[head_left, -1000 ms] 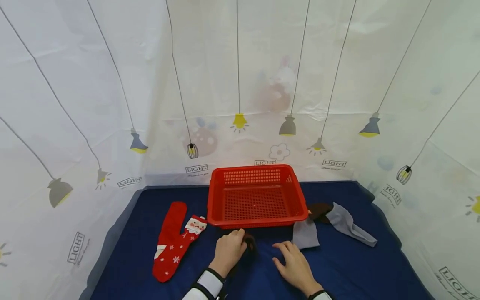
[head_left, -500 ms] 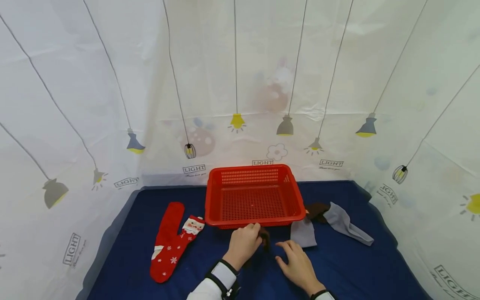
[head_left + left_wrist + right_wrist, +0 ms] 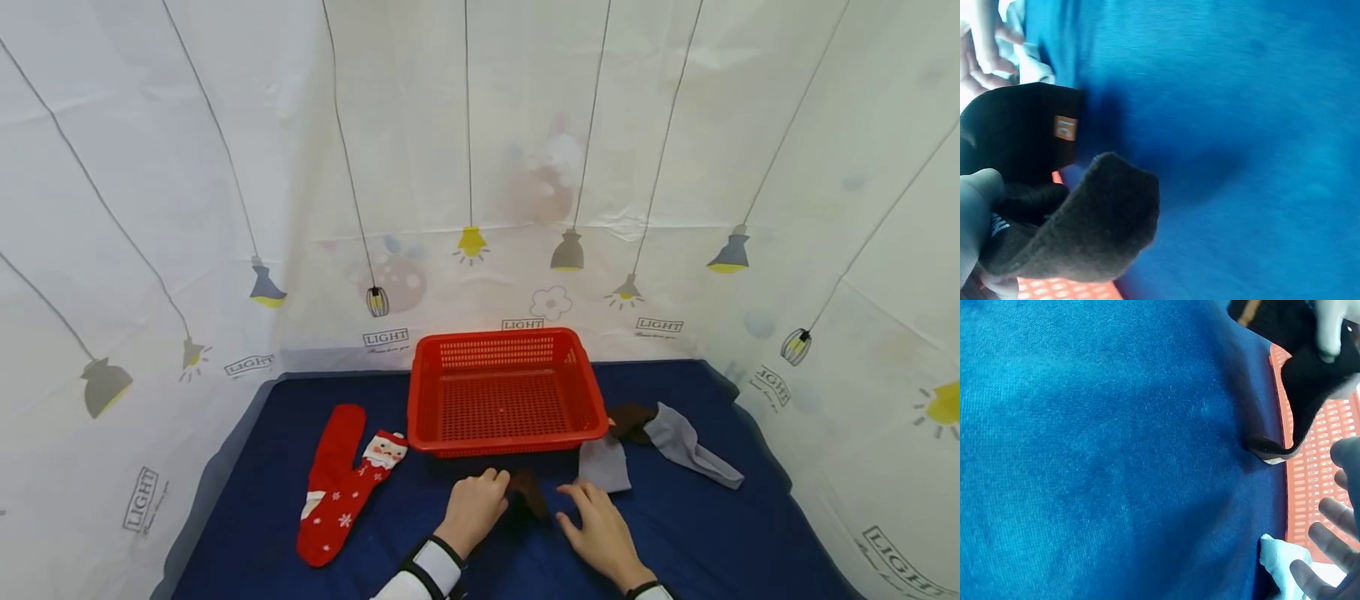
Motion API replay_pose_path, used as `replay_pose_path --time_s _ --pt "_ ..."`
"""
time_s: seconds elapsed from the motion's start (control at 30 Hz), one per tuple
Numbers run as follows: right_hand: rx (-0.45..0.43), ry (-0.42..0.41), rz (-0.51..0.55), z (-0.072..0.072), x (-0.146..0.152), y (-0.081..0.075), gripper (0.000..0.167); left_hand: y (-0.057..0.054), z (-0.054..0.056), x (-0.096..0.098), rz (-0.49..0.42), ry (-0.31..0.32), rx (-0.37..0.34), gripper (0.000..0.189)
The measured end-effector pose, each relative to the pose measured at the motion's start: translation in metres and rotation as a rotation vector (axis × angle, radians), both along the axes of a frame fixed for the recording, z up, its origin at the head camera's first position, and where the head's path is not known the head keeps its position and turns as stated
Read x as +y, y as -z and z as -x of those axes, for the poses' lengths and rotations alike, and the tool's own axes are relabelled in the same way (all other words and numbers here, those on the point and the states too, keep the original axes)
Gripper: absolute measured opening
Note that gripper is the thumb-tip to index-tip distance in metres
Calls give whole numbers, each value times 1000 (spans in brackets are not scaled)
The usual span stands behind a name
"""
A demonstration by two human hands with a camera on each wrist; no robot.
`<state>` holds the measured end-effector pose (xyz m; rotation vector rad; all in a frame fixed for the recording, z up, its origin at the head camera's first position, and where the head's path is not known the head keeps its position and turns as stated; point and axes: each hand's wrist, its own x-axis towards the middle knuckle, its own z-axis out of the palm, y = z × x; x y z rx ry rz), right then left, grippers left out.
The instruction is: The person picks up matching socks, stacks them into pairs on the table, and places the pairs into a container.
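My left hand pinches a dark brown sock just above the blue cloth, in front of the red basket. Bent over on itself, this sock shows a small orange tag and white lettering in the left wrist view. One end dangles toward the right hand. My right hand is apart from it, its fingers spread and slightly bent, holding nothing. Just beyond the right fingertips lies the grey end of a sock.
Left of the basket lie red Christmas socks with snowflakes and a Santa face. To the right, a grey and brown sock is stretched out. Behind stands a pale curtain printed with lamps.
My left hand moved rightward with the brown sock, then drew back a little nearer to me. The sock's loose end now reaches toward my right hand, which stays nearly still.
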<state>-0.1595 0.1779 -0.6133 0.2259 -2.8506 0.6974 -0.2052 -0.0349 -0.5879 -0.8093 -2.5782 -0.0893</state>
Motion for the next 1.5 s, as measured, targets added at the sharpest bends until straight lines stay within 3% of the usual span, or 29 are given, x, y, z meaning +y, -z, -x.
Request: replay_pose_path --time_s 0.17,0.43,0.57,0.73,0.87,0.97,1.1,1.27,1.5 --pt "-3 -12 -3 3 -3 1 35 10 -5 -11 10 9 -41 22" --pt "-31 -17 -13 7 -9 4 35 24 -17 -20 30 -10 -265 24" --pt "-16 -39 -19 10 -11 5 35 29 -24 -26 39 -3 -308 27" --pt "15 -64 -28 14 -14 5 35 33 -27 -33 -20 25 -351 29" --pt "25 -80 -39 16 -18 6 35 31 -28 -38 -105 28 -427 33" --pt "44 -107 -40 16 -21 8 36 27 -27 -44 -190 20 -434 28" --pt "57 -151 -29 18 -25 13 37 27 -27 -58 -258 -29 -389 17" --pt "32 -164 -44 20 -28 17 39 35 -28 -78 -259 -116 -376 7" --pt "22 -222 -70 25 -33 22 47 49 -31 -93 -247 -180 -458 9"
